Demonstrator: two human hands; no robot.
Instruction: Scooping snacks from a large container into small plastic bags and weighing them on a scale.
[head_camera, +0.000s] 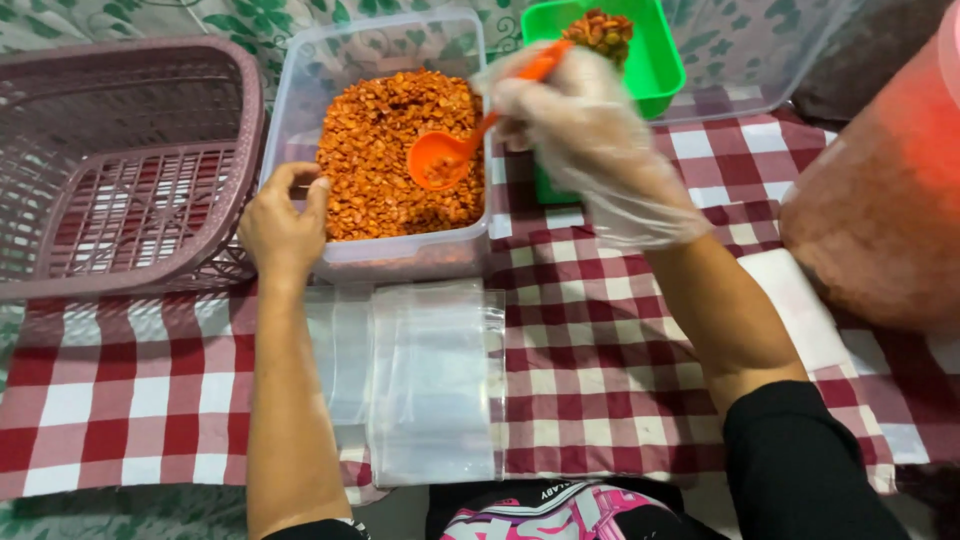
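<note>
Checked red and white tabletop (620, 370), clear tub (385, 255) of orange snack bits, right hand (585, 130) in a thin glove gripping an orange scoop (470, 140), handle slanting up right, bowl down left in the bits, bare left hand (280, 225) pinching the tub's rim, clear bags (430, 380) just below

I see a stack of flat, clear plastic bags (430, 380) lying on the checked counter (600, 370), just in front of the clear rectangular tub (385, 255). They are rectangular, see-through and unprinted, fanned slightly leftward. At the right edge bulges a big clear sack (880, 210) of reddish contents. No labels, signs or screens show.
</note>
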